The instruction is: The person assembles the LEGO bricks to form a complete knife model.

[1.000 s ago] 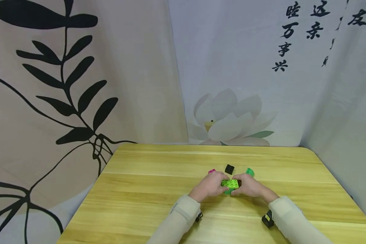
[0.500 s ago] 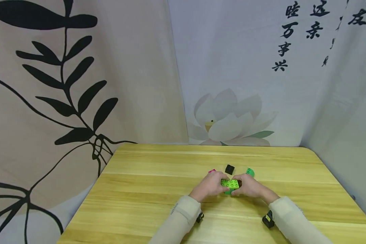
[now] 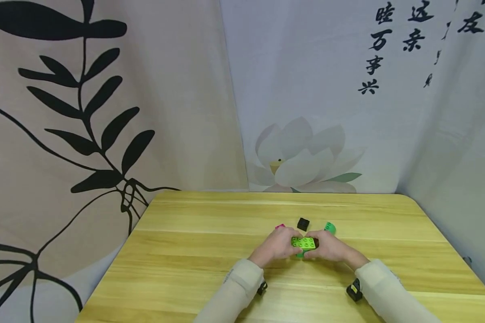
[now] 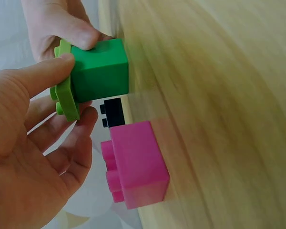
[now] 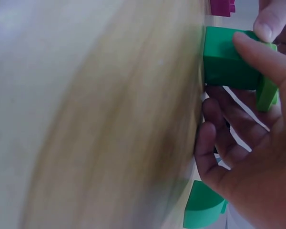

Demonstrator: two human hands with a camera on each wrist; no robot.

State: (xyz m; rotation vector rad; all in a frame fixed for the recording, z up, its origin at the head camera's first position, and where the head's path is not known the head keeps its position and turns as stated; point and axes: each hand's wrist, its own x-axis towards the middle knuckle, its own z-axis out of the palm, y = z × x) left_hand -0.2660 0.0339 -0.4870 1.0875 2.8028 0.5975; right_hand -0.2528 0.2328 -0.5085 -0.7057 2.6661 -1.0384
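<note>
A thin lime-green toy brick [image 3: 303, 243] with studs sits on top of a taller green building block [image 4: 101, 71]. My left hand [image 3: 279, 243] pinches the lime-green brick, its thumb on the near edge and fingers curled beyond. From the other side, my right hand [image 3: 328, 245] grips the green block, thumb against its near face, as the right wrist view shows. The green block's base is at the tabletop. A dark patch beside the right fingers in the head view is too small to identify.
Beyond the hands on the wooden table [image 3: 186, 251] stand a pink block [image 4: 140, 164], a black block [image 3: 303, 224] and a rounded green block [image 5: 202, 205]. The pink one is close to the left fingers. A curtain [image 3: 198, 112] hangs behind the table.
Both hands keep their hold on the stacked bricks with barely any movement. The head view has shifted very slightly.
</note>
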